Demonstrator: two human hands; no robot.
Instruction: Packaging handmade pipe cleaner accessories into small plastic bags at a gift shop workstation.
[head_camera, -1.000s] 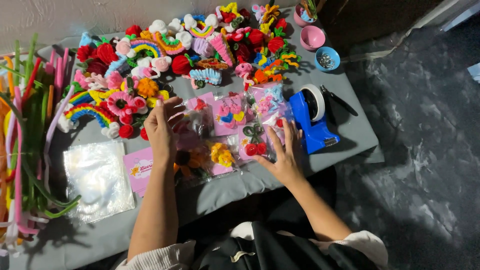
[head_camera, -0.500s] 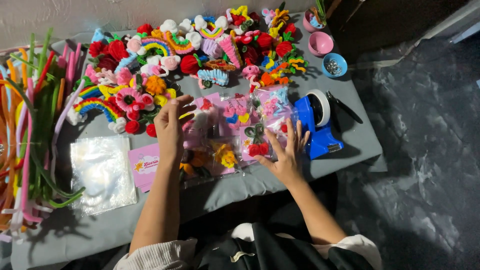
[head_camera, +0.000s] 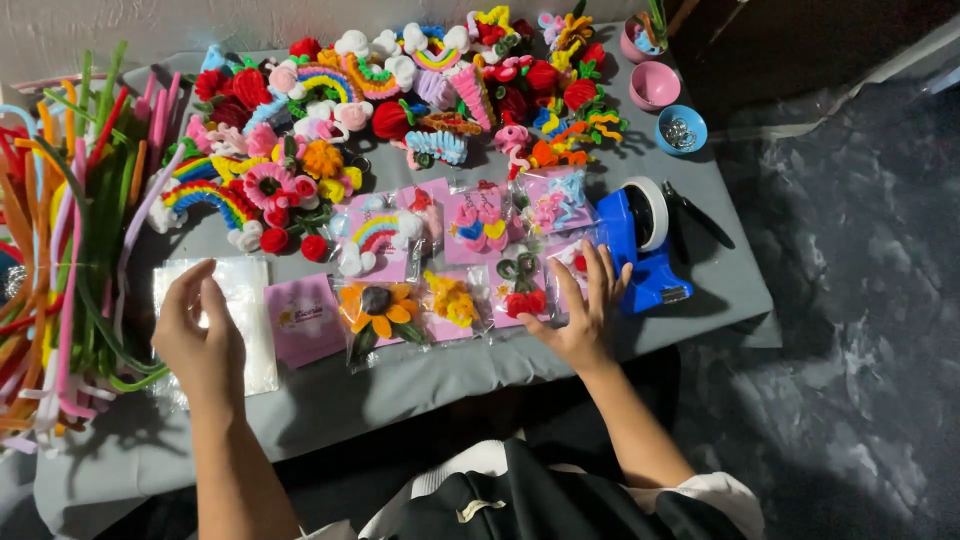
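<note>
Head view, looking down on a grey-covered table (head_camera: 700, 300). Largest item: the sheaf of loose pipe cleaners (head_camera: 60, 260), many colours, lying along the left edge. Next, the heap of finished pipe-cleaner figures (head_camera: 420, 90) (rainbows, flowers, red fruit shapes) across the far half. Nearer the person, a row of small bagged pieces on pink cards (head_camera: 470, 260), some overlapping. Just right of the row stands a blue tape dispenser (head_camera: 640, 250), with a dark pen-like tool (head_camera: 700, 215) beside it. Far right corner: two pink bowls (head_camera: 655, 85) and a blue bowl (head_camera: 681, 128). Near left: a stack of clear plastic bags (head_camera: 240, 320), next to a bare pink card (head_camera: 305, 318) and a bagged sunflower (head_camera: 380, 310).

Left hand (head_camera: 200, 335): over the clear bags, fingers loosely curled with tips down on the top sheet; whether it pinches a bag or only rests there, cannot tell. Wrist straight, forearm running in from the near edge.

Right hand (head_camera: 580, 310): spread flat, palm down, fingertips on the bagged piece at the row's right end, just beside the dispenser base. It grips nothing.

Judgement on handling: thin bags cling together, so peeling a single sheet wants a fingertip slide at one corner, not a whole-hand grab. The flat right hand steadies the slippery packets; light pressure should be enough, since pressing harder could crush the soft shapes inside.
</note>
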